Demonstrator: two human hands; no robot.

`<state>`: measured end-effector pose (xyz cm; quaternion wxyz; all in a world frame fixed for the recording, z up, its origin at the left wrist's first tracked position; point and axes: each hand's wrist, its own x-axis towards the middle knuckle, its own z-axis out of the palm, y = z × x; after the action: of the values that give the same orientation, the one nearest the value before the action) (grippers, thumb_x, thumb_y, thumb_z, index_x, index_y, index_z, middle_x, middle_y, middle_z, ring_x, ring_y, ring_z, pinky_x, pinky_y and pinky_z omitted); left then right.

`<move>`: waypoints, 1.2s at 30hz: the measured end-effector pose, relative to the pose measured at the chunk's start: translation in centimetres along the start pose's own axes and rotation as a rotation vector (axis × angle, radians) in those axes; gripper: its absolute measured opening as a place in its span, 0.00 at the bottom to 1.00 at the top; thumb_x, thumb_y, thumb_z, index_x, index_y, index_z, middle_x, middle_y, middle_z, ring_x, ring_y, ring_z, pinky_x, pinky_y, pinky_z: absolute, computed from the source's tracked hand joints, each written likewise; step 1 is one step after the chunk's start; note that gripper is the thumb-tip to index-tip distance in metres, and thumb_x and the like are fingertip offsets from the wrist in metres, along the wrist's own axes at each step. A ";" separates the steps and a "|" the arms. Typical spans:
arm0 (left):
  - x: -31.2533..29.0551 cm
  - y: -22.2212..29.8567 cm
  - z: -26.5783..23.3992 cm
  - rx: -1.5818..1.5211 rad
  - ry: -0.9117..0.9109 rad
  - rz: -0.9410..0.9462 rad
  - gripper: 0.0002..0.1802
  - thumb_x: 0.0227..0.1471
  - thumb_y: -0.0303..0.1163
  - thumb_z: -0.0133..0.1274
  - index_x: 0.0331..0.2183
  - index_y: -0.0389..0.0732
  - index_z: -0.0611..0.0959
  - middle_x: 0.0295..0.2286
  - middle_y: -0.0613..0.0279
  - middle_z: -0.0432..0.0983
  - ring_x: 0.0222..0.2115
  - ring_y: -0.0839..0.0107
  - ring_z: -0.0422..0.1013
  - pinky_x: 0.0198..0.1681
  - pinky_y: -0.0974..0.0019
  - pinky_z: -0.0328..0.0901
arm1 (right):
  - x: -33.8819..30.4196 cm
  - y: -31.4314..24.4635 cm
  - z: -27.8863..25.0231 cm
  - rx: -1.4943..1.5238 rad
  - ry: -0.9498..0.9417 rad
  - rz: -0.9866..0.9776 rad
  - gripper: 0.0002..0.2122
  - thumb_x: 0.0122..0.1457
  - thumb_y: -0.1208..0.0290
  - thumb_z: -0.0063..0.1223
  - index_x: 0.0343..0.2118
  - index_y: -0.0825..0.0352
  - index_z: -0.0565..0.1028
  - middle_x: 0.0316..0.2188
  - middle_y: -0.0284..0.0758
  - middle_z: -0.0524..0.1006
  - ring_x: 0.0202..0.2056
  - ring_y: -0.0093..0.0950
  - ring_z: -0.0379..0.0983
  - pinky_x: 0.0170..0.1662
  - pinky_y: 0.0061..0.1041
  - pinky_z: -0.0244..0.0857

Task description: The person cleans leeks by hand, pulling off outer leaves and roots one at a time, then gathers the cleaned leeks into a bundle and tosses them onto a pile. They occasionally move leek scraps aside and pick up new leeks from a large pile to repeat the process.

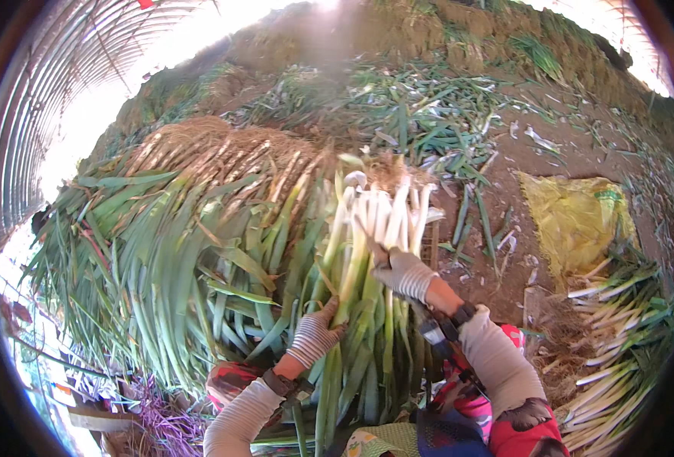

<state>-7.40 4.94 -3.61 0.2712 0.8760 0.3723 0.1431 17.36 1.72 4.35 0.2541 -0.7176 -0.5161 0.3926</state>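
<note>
A row of peeled leeks [382, 217] with white shafts and green leaves lies in front of me, roots pointing away. My left hand [318, 335], in a striped glove, is closed round the green part of a leek [340, 312] at the near left of this row. Over the white shafts is my right hand [404, 276], also gloved, its fingers curled. A thin, pointed brownish thing [370, 239] sticks out from it toward the far left; I cannot make out whether it is a blade or a finger. To the left spreads a large heap of unpeeled leeks [192, 251] with brown roots.
Leaf scraps [436, 114] litter the soil beyond. A yellow sack [577, 221] lies at the right, with another pile of white-stemmed leeks [603, 381] nearer me. Metal hoops [70, 99] curve up at the left. Purple strands [161, 419] lie at the lower left.
</note>
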 end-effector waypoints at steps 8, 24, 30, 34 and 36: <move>2.0 -1.7 -3.5 -0.617 -0.205 -0.340 0.33 0.43 0.22 0.56 0.51 0.33 0.63 0.38 0.60 0.72 0.37 0.74 0.68 0.42 0.71 0.65 | -1.9 -1.5 2.4 -0.032 -0.172 -0.004 0.27 0.50 0.62 0.49 0.47 0.77 0.57 0.24 0.45 0.74 0.25 0.34 0.73 0.31 0.29 0.69; 3.8 -2.7 -1.6 -0.383 -0.270 -0.111 0.25 0.40 0.41 0.58 0.40 0.37 0.74 0.32 0.50 0.75 0.33 0.62 0.72 0.37 0.66 0.65 | -3.2 0.3 2.2 -0.260 0.042 -0.063 0.22 0.50 0.63 0.49 0.38 0.79 0.60 0.22 0.49 0.73 0.25 0.42 0.72 0.28 0.35 0.67; 10.9 -4.3 -9.5 0.479 0.168 -0.132 0.25 0.40 0.40 0.54 0.43 0.43 0.73 0.34 0.50 0.73 0.35 0.58 0.70 0.39 0.62 0.65 | -3.1 -1.0 3.0 -0.184 -0.091 -0.041 0.23 0.48 0.60 0.52 0.37 0.75 0.61 0.21 0.48 0.73 0.25 0.41 0.73 0.28 0.35 0.67; 15.2 -9.6 -14.1 0.975 0.231 -0.467 0.35 0.38 0.46 0.55 0.49 0.45 0.67 0.49 0.52 0.60 0.48 0.57 0.61 0.45 0.58 0.61 | -3.8 -2.8 3.7 -0.228 -0.301 -0.166 0.20 0.53 0.61 0.49 0.40 0.76 0.66 0.25 0.41 0.74 0.28 0.28 0.72 0.33 0.24 0.67; 15.6 -11.5 -15.1 0.679 0.104 -0.864 0.43 0.37 0.55 0.55 0.53 0.47 0.62 0.54 0.53 0.53 0.51 0.57 0.58 0.51 0.61 0.58 | -3.1 -2.3 3.8 -0.173 -0.233 -0.144 0.21 0.51 0.61 0.51 0.39 0.75 0.66 0.25 0.43 0.73 0.28 0.31 0.72 0.32 0.26 0.66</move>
<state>-10.20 28.55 2.76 -0.0111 0.6736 0.7360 -0.0662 12.48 -0.58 4.94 0.1571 -0.6474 -0.6243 0.4079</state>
